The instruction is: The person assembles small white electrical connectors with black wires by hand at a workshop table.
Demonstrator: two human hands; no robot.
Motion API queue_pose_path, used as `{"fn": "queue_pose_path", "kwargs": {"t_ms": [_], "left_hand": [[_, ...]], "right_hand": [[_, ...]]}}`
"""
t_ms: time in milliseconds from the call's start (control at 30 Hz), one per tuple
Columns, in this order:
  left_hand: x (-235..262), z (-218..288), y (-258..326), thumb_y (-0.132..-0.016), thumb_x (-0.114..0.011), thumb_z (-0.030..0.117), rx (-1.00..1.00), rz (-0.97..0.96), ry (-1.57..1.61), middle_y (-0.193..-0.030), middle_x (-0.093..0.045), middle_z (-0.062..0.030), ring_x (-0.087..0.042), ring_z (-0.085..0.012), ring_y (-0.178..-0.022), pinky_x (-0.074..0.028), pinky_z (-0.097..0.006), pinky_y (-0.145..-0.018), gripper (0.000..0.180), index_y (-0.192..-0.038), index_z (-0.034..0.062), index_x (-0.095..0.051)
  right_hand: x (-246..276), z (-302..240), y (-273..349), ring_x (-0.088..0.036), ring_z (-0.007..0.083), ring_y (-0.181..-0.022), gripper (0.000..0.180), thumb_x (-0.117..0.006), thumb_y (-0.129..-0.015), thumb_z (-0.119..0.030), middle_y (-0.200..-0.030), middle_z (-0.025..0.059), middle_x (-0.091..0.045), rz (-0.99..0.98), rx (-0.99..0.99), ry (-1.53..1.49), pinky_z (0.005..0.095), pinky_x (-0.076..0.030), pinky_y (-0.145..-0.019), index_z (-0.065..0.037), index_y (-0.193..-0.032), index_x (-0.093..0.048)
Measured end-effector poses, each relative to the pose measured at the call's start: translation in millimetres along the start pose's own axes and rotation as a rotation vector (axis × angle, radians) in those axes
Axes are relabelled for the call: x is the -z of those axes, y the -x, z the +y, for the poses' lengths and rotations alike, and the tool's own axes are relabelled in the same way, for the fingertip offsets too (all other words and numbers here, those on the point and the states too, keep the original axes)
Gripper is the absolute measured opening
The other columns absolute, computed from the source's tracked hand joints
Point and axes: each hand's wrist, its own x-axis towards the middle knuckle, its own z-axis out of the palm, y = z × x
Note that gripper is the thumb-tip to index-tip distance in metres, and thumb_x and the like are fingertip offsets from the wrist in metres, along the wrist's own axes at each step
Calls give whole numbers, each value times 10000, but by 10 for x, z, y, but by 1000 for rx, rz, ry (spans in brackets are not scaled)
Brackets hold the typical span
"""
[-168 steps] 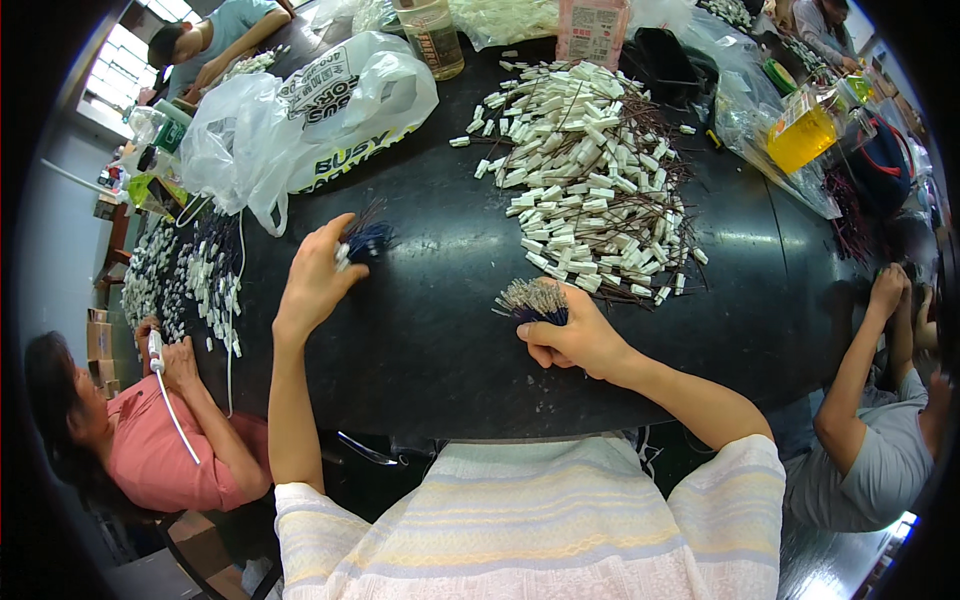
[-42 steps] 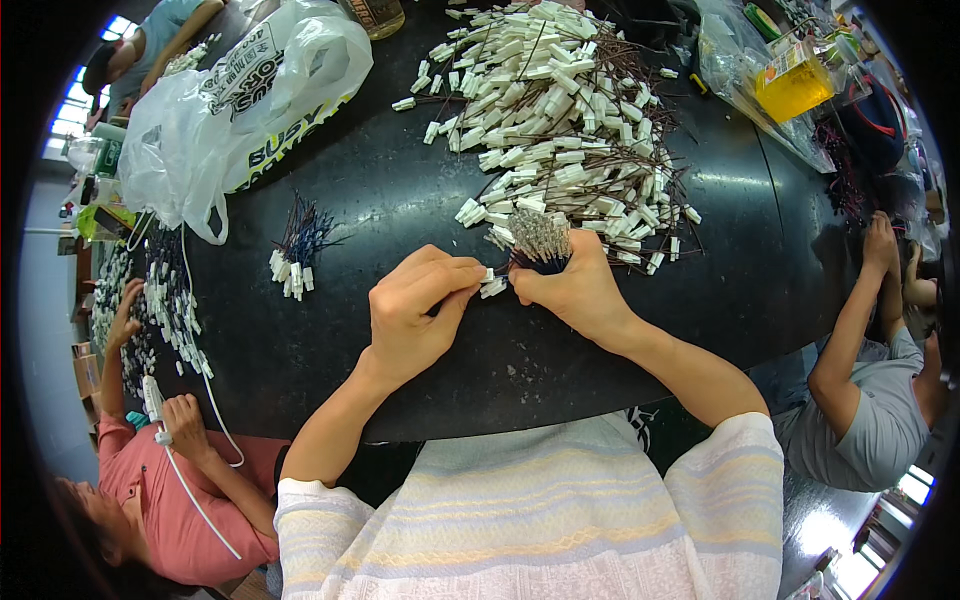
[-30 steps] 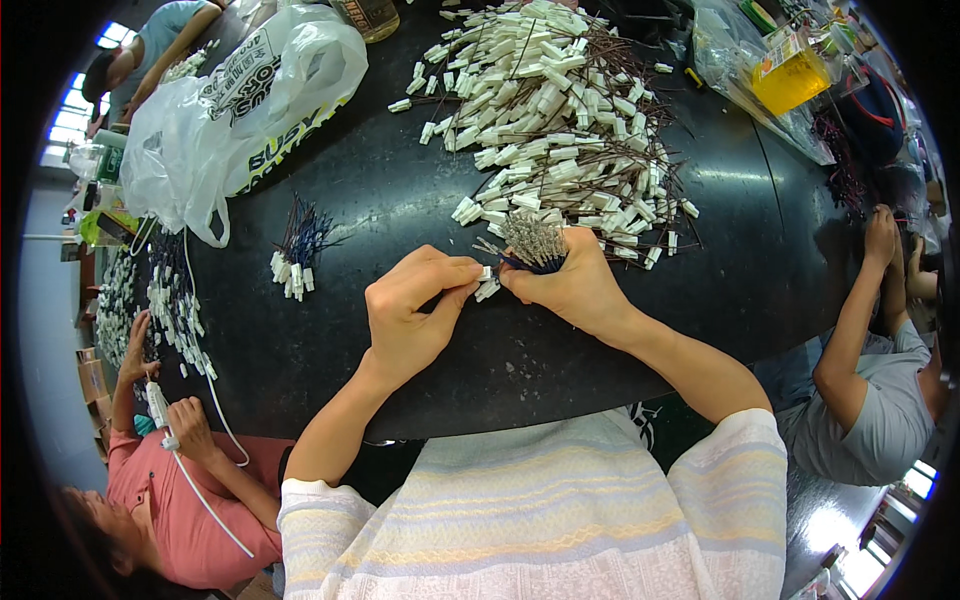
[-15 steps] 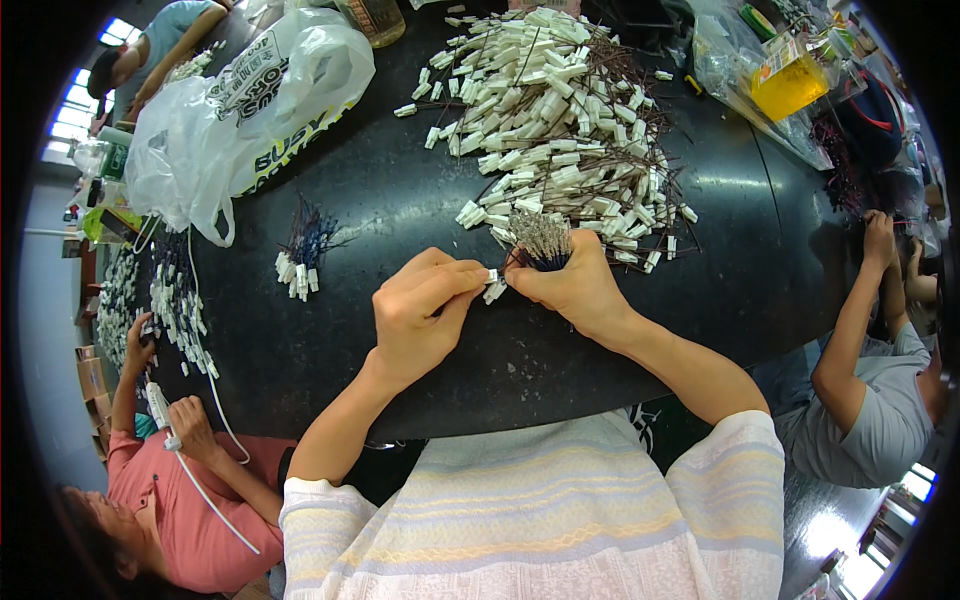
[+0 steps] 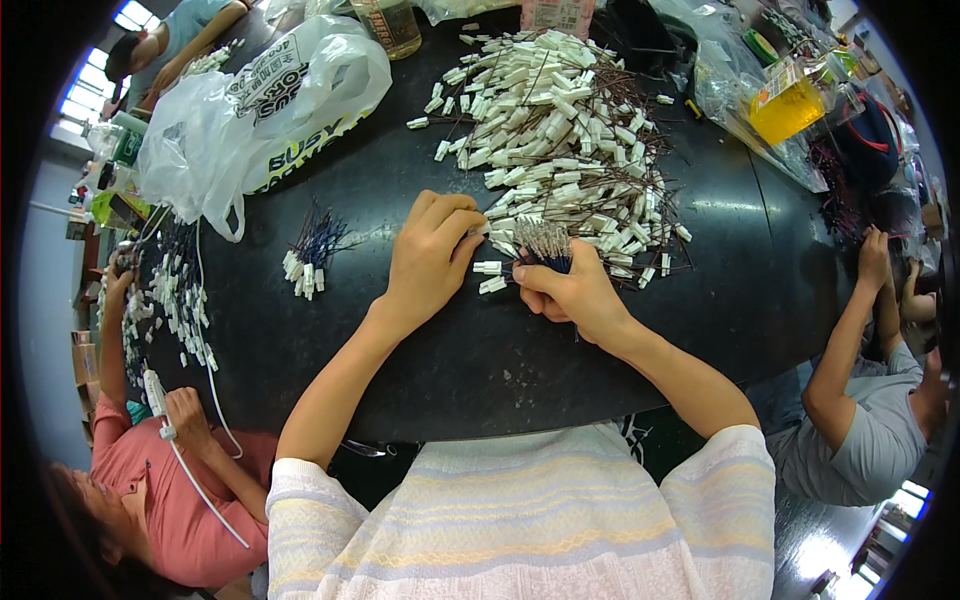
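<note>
My right hand (image 5: 585,298) is closed round a bundle of thin dark wires (image 5: 545,243) whose silvery tips stick up. From the left side of that bundle, a couple of white plastic connectors (image 5: 489,269) poke out by my thumb. My left hand (image 5: 432,245) is at the near left edge of a big heap of white connectors with brown wires (image 5: 560,120). Its thumb and fingers pinch a white connector (image 5: 480,229), largely covered by the fingertips. A gap separates the two hands.
A small bunch of blue wires with white connectors (image 5: 312,255) lies on the black table (image 5: 480,365) to the left. Beyond it sits a white plastic bag (image 5: 270,110). A yellow bottle (image 5: 787,112) stands far right. At left, a co-worker holds a white glue gun (image 5: 155,395).
My left hand has moved away from the wire bundle, forward to the heap's edge, and now pinches a connector there. My right hand keeps the bundle, its fingers slightly shifted.
</note>
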Motion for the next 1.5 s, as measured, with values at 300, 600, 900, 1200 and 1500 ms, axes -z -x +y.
{"fn": "queue_pose_path", "kwargs": {"t_ms": [300,600,900,1200,1500], "left_hand": [[196,234,231,-774,-606,-33,577,-62,497,-892,-604,-45,-531,-79,-768,-425,-224,-688,125,-894,-19,-573],[187,259,319,-786,-618,-5,581,69,725,-828,-601,-11,-493,-34,-684,-373,-163,-596,123,-906,-4,-593],[173,272,344,-689,-647,-63,326,66,371,-740,-576,-42,-487,-82,-587,-353,-198,-481,170,-838,18,-642],[126,333,326,-678,-627,-101,257,17,435,-819,-625,-95,-593,-138,-716,-469,-238,-611,166,-821,-17,-624],[237,133,206,-704,-654,-2,339,-102,486,-923,-619,-103,-588,-167,-795,-458,-268,-663,189,-890,-1,-621]], "right_hand": [[40,5,-14,-447,46,-424,74,-614,-750,-43,-531,34,-552,-27,25,12,185,-311,-395,-10,-747,-548],[-2,5,-12,-516,69,-477,75,-621,-733,-7,-585,19,-556,-34,66,86,207,-371,-427,6,-781,-565],[5,32,-12,-517,73,-496,93,-624,-730,-14,-619,21,-558,12,64,75,217,-392,-443,12,-798,-567],[-24,130,-25,-509,65,-511,79,-607,-732,-13,-651,18,-578,30,177,98,213,-415,-462,28,-796,-584],[-16,22,-9,-505,64,-496,72,-610,-753,-47,-613,12,-558,-21,118,164,205,-391,-450,5,-777,-566]]}}
